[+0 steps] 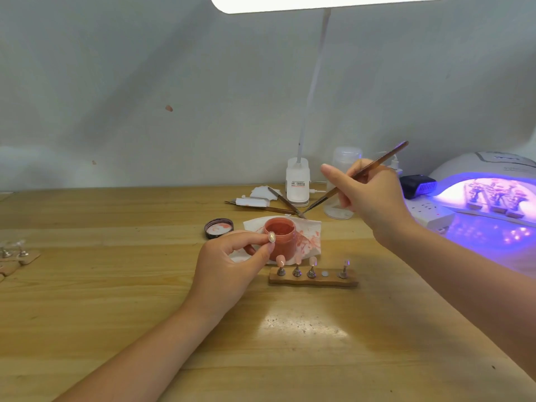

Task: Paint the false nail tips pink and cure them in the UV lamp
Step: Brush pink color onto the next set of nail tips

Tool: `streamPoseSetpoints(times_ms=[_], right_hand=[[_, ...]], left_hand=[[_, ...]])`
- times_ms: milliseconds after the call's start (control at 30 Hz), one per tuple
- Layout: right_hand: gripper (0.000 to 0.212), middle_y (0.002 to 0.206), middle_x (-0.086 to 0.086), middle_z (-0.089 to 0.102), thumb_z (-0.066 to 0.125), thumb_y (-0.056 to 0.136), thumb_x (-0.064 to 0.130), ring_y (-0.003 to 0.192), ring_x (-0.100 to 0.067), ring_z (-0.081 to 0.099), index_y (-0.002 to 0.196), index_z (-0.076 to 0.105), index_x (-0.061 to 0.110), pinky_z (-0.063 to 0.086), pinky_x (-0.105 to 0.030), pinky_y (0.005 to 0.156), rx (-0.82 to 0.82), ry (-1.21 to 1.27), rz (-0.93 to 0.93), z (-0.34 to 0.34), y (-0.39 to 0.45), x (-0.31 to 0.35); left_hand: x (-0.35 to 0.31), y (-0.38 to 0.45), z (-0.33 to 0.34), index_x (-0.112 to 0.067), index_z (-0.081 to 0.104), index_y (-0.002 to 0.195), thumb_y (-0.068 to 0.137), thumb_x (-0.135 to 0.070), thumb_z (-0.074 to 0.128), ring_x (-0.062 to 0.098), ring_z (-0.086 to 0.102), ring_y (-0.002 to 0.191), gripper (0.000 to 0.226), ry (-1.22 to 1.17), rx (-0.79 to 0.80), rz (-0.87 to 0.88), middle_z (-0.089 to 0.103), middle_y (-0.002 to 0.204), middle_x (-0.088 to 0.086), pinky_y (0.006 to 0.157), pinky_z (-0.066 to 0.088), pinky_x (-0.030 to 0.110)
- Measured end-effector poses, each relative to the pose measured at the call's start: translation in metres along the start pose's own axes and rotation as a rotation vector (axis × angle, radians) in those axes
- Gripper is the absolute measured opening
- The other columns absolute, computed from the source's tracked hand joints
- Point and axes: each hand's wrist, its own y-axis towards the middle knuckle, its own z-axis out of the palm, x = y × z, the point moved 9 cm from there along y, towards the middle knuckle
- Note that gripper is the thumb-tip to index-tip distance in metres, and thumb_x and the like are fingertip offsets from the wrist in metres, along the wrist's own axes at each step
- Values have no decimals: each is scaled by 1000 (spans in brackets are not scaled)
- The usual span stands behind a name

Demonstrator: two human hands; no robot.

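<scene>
My left hand (232, 262) pinches a small nail-tip stand (271, 237) between thumb and fingers, just in front of the open jar of pink polish (280, 236). My right hand (368, 198) holds a thin brush (359, 175) like a pen; its tip points down-left above the stained tissue (311, 236). A wooden holder (313, 280) carries three pink-painted tips (280, 261), one empty magnet spot and one clear tip (345, 264). At the right, the UV lamp (490, 192) glows purple with several nail stands inside.
The jar's lid (219, 227) lies left of the tissue. Spare brushes and paper scraps (261, 203) sit behind, by the desk lamp's base (297, 184) and a clear bottle (343, 169). A power strip (432, 216) lies before the UV lamp. More stands (14, 253) rest far left.
</scene>
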Motion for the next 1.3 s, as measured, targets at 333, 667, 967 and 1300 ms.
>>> streamPoseSetpoints(times_ms=[333, 667, 967, 1300], right_hand=[[6, 74, 14, 66, 65, 85, 21, 65, -2, 63, 91, 65, 21, 49, -15, 61, 162, 34, -488, 24, -85, 40], [34, 62, -4, 66, 41, 92, 22, 52, -7, 58, 70, 67, 16, 45, -14, 54, 138, 234, -280, 28, -83, 21], [36, 60, -6, 65, 46, 92, 29, 52, -9, 58, 67, 67, 13, 45, -17, 53, 108, 201, -271, 26, -84, 19], [43, 56, -8, 64, 46, 88, 36, 48, -7, 56, 64, 67, 8, 43, -16, 50, 107, 210, -228, 25, -83, 16]], left_hand=[[5, 1, 1, -18, 72, 83, 75, 0, 70, -5, 56, 70, 21, 22, 8, -21, 68, 79, -6, 67, 41, 5], [7, 1, 3, -17, 72, 83, 75, 0, 71, -1, 57, 73, 19, 37, 18, -35, 68, 81, -4, 69, 43, 8], [6, 1, 4, -18, 72, 82, 74, 0, 71, -4, 57, 75, 20, 33, 26, -20, 68, 82, -5, 71, 42, 7], [4, 1, 6, -18, 72, 84, 74, 1, 71, -7, 57, 77, 21, 17, 38, 9, 66, 81, -4, 72, 40, 5]])
